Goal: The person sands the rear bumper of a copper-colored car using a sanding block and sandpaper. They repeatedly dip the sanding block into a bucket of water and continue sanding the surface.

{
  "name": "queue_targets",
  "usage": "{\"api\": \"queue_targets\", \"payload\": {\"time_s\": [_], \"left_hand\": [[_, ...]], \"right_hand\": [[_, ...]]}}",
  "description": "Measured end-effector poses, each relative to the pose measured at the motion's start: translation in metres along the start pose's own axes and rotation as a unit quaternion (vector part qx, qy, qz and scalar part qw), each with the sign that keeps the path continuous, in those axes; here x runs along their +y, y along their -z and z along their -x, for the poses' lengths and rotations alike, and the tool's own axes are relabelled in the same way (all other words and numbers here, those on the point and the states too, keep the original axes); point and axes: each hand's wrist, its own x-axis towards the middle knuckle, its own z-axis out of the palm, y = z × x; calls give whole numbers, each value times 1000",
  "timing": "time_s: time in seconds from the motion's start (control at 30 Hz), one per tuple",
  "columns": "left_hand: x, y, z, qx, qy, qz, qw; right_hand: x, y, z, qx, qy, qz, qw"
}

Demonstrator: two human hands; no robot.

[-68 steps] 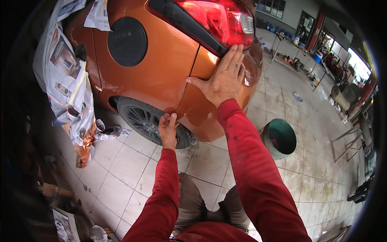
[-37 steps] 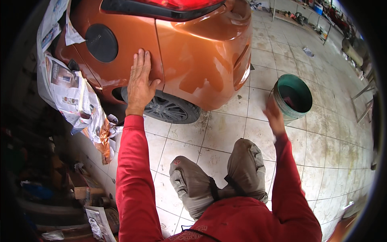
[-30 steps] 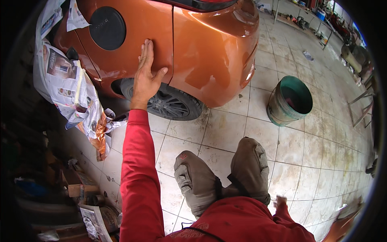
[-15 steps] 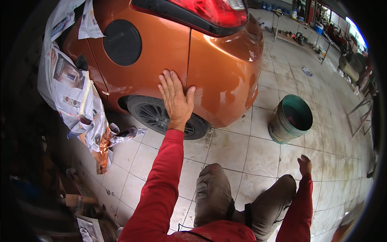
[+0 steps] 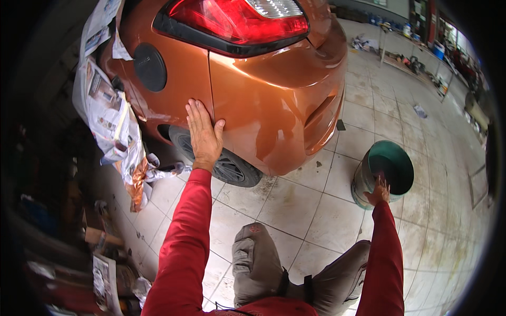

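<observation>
My left hand [image 5: 204, 138] lies flat, fingers stretched, on the glossy orange rear side panel of a car [image 5: 258, 116], just above the rear wheel [image 5: 237, 169] and beside the panel seam. Nothing is held in it. To the right, my right hand [image 5: 378, 195] is at the near rim of a green bucket [image 5: 396, 158] that stands on the floor. Its fingers are spread and I see nothing in them; whether it touches the rim I cannot tell. A dim reddish patch shows inside the bucket, too unclear to name.
A red tail light [image 5: 226, 23] and a round black fuel cap [image 5: 150, 67] are on the car. Newspaper and plastic sheeting [image 5: 105, 121] drape its left side. A cluttered bench [image 5: 416, 52] stands far right. Boxes and other clutter [image 5: 100, 231] lie at the lower left.
My right hand has moved forward from beside my knee to the bucket. The view has turned right; my left hand is still flat on the panel.
</observation>
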Motion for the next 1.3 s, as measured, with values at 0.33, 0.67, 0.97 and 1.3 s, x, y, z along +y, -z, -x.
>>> {"api": "queue_targets", "payload": {"time_s": [0.33,0.67,0.97,1.3], "left_hand": [[68,-10,87,-73,67,68,993],[382,-62,253,-386,1,280,879],[429,-125,216,-411,-124,173,886],[438,-161,212,-360,-247,106,893]], "right_hand": [[29,-20,-47,-47,115,29,992],[63,1,4,-49,292,-90,951],[90,32,15,-85,426,-90,896],[80,15,22,-61,338,-94,935]]}}
